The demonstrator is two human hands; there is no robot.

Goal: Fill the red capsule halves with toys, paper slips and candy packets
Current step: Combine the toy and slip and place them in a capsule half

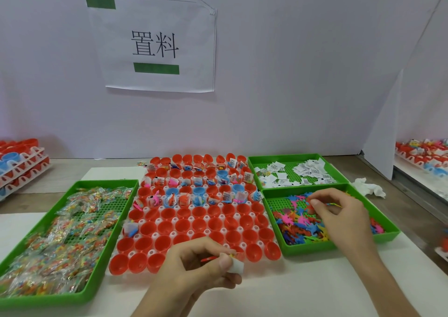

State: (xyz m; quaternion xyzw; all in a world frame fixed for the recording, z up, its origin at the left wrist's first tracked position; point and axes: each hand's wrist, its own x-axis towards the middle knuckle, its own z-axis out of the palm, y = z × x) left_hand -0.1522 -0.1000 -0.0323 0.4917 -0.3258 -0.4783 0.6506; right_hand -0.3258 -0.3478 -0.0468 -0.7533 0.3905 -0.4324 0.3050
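A white rack [167, 234] of red capsule halves [198, 224] lies in the middle of the table. Its far rows hold toys, slips and a few blue halves; the near rows look bare. My left hand [194, 268] hovers over the rack's near edge and pinches a folded white paper slip [236, 267] together with a small red toy [208, 259]. My right hand [339, 210] reaches into the green tray of flat colourful toys [300, 224] and pinches a small toy there. Candy packets [60, 239] fill a green tray on the left. Paper slips [300, 173] lie in the far right tray.
Stacked racks of red and blue halves [19, 164] stand at the far left. More filled racks [421, 156] sit behind a white partition at the right. A crumpled tissue [368, 187] lies right of the trays. A paper sign [155, 45] hangs on the back wall.
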